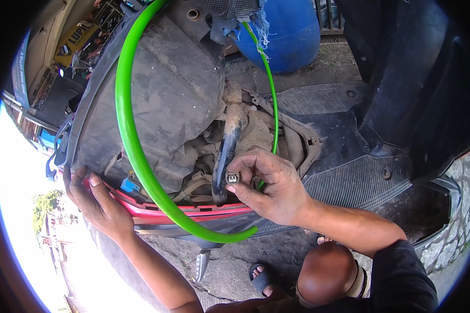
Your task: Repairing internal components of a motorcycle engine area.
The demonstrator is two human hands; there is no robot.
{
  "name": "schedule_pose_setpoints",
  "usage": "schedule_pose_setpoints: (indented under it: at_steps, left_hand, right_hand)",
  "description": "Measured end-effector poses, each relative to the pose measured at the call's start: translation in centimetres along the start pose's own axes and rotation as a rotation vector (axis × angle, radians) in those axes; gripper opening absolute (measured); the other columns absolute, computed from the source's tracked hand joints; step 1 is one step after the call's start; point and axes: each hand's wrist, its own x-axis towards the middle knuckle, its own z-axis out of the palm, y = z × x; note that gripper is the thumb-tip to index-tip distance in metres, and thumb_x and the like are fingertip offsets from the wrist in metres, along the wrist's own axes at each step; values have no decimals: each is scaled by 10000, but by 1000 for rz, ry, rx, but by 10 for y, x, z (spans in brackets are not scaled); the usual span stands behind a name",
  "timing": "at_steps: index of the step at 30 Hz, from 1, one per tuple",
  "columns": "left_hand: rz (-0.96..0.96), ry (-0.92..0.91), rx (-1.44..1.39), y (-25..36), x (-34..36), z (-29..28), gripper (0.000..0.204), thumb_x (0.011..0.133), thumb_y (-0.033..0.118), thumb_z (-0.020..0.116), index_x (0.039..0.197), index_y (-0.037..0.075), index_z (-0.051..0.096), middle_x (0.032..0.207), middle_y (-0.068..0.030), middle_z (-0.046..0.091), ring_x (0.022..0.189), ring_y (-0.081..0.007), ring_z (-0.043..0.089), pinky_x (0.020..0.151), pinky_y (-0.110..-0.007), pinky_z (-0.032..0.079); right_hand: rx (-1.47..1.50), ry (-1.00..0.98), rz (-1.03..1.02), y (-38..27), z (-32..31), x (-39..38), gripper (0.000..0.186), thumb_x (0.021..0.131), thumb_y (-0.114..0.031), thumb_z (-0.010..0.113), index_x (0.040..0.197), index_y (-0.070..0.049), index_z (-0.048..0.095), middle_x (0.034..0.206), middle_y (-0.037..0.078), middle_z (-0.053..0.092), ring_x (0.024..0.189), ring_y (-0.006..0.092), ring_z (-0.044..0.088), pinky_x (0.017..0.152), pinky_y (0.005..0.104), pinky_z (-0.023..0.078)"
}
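across the middle of an opened-up scooter [167, 94], dusty plastic and grimy metal lie bare beneath two working hands. the right hand [274, 182] is nearly closed, thumb and bent fingertips pinching a small plug [233, 178], a stubby dark block with rounded corners and pale slots in its face. the plug sits just beside a thick frame tube [228, 141], round and black, its paint worn to a dull brown near the top. the fingers are smudged with grime.

the left hand [107, 208] is half spread, its thumb and fingers loosely bent and apart, resting at the end of a glossy red panel [193, 209] whose upper edge is notched with little tabs; whether it grips that edge i cannot tell. near it, a small smooth blue piece [130, 185] is tucked inside the panel.

a shiny, bright green tube [133, 141] sweeps over the scooter in a broad curve, and a thinner-looking green length [273, 94] runs down behind the right hand. to the right stretches a black footboard [350, 182] with fine ribs. beyond stands a rounded blue plastic barrel [292, 36], beside a frayed mesh cloth [235, 15]. below, a metal side stand [201, 265] hangs over rough, cracked ground [227, 281].
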Motion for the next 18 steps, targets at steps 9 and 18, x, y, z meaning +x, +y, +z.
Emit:
schedule_pose_setpoints:
  at_steps: [9, 18]
  left_hand:
    - [53, 10, 32, 1, 3, -1, 351, 999, 243, 456, 1175, -43, 554, 1367, -197, 483, 1264, -308, 454, 989, -395, 401]
    - [-39, -18, -59, 5, 2, -1, 366, 969, 276, 466, 1151, -29, 548, 1405, -240, 434, 1320, -349, 402, 1038, -439, 345]
  right_hand:
    - [-47, 29, -41, -2, 2, 2, 244, 801, -17, 712, 1019, -53, 608, 748, 32, 495, 681, 155, 540, 633, 311, 473]
    - [-168, 61, -137, 2, -2, 0, 256, 779, -53, 741, 1007, -72, 627, 733, 21, 500, 750, 164, 552, 751, 326, 440]
